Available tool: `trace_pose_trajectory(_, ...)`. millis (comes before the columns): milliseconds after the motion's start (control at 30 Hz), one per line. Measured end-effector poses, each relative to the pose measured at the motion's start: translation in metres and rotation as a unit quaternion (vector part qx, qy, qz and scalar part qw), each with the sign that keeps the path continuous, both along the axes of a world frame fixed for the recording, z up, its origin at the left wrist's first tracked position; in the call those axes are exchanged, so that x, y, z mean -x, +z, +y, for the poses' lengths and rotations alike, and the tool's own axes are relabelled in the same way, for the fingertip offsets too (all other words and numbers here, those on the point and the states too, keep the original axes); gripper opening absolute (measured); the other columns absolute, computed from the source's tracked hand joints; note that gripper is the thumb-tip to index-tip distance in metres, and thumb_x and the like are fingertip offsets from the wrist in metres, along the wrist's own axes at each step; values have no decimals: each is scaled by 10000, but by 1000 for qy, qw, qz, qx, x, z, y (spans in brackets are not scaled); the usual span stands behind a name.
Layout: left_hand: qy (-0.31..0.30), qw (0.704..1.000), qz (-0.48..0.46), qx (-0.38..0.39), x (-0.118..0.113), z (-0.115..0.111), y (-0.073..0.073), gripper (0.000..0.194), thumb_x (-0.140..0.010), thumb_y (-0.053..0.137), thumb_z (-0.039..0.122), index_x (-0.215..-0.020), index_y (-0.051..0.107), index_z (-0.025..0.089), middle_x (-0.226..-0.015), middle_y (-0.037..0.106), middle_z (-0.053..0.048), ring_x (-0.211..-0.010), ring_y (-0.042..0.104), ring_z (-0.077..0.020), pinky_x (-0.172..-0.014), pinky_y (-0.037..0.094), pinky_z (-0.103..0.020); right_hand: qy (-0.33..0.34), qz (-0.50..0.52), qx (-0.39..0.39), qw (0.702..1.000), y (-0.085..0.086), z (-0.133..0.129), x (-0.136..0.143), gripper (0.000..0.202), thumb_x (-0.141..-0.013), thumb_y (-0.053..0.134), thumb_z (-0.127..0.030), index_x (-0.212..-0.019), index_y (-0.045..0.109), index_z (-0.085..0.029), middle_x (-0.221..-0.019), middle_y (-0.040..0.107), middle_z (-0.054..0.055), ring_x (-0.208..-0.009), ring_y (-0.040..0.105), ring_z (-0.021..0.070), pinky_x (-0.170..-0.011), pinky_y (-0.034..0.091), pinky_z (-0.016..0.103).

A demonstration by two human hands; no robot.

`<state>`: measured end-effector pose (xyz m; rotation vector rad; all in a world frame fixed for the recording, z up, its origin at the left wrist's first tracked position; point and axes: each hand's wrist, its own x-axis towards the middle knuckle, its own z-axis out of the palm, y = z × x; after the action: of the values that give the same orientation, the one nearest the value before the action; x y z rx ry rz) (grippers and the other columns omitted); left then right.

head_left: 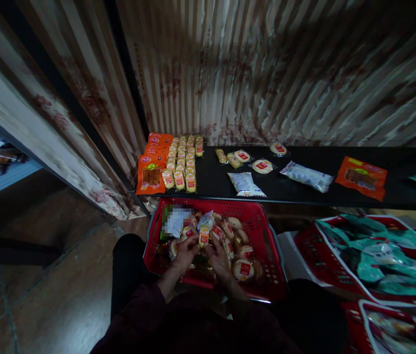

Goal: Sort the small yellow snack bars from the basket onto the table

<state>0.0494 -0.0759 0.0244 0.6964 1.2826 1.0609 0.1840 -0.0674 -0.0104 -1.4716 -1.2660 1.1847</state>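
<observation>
Left fingers (pixel 194 240), right fingers (pixel 210 247) pinching yellow packet (pixel 204 238) over red basket (pixel 264 243); round cakes (pixel 244 269), white packet (pixel 206 219) crowding close.

Reaching forward and down with both bare forearms (pixel 170 279), angled in toward each other out of dark maroon sleeves (pixel 145 305). Got the bare left hand (pixel 187 251) and bare right hand (pixel 218 255) side by side, pretty close together, with fingers (pixel 193 242) pointing away and a bit curled, too dim to call the exact grip. Also got black-clad knees (pixel 130 253) spread wide.
</observation>
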Motion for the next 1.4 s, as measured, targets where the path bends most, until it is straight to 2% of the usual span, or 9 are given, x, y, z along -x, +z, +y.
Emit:
trace_pose_trajectory(133,9,999,37,-35,-4,11,9,394,-708,624,204,-1100,662,197,-1020,685,-56,-863,621,-159,-693,527,-255,-3,17,-9,1000,19,12,5,563,-786,543,-535,-1227,600,-189,-1109,690,122,-1058,629,260,-899,517,418)
trace_pose_trajectory(300,16,991,104,-87,-9,28,19,395,-733,595,180,-1121,652,229,-1104,663,-55,-939,617,-171,-819,517,-305,-31,-15,-70,997,38,34,7,544,-798,523,-500,-1223,609,-172,-1196,651,127,-1143,581,264,-992,451,433)
trace_pose_trajectory(433,19,983,128,-134,-11,42,27,401,-758,555,169,-1144,640,240,-1093,660,-53,-954,611,-173,-867,504,-330,-34,-64,-120,990,47,52,3,493,-802,518,-466,-1190,629,-183,-1203,650,115,-1135,583,258,-993,441,432)
trace_pose_trajectory(567,25,977,135,-165,-14,58,35,412,-760,542,159,-1153,635,241,-1090,651,-48,-917,606,-156,-845,508,-310,-36,-82,-142,986,53,69,3,480,-834,474,-464,-1202,618,-192,-1169,666,111,-1059,615,245,-950,467,424)
trace_pose_trajectory(667,27,975,138,-170,-15,69,41,416,-758,552,164,-1160,630,241,-1070,651,-44,-888,602,-148,-832,510,-302,-36,-85,-154,984,60,79,6,477,-848,475,-445,-1241,581,-198,-1160,668,110,-1033,623,236,-944,468,415)
trace_pose_trajectory(833,42,974,143,-172,-17,80,53,403,-758,550,159,-1146,635,227,-1105,639,-58,-933,598,-168,-870,498,-329,-35,-58,-176,982,73,90,10,506,-865,461,-419,-1311,488,-182,-1241,612,133,-1120,589,233,-952,466,409)
trace_pose_trajectory(1000,43,974,150,-164,-20,88,70,431,-750,554,134,-1165,619,229,-1137,635,-63,-998,587,-184,-924,474,-341,-39,-95,-179,979,85,99,12,464,-871,443,-412,-1257,533,-170,-1231,608,143,-1132,573,244,-972,447,426)
trace_pose_trajectory(1167,51,969,177,-165,-23,104,85,445,-752,514,95,-1169,614,217,-1163,608,-74,-1020,586,-180,-936,468,-330,-56,-124,-214,967,94,114,12,440,-861,439,-405,-1192,579,-152,-1175,624,155,-1080,577,254,-953,452,444)
trace_pose_trajectory(1400,49,957,222,-182,-24,128,103,440,-753,478,66,-1164,609,151,-1186,593,-111,-1043,578,-187,-940,454,-311,-50,-138,-210,967,105,139,12,426,-849,455,-382,-1182,584,-151,-1168,634,152,-1032,598,255,-936,457,440)
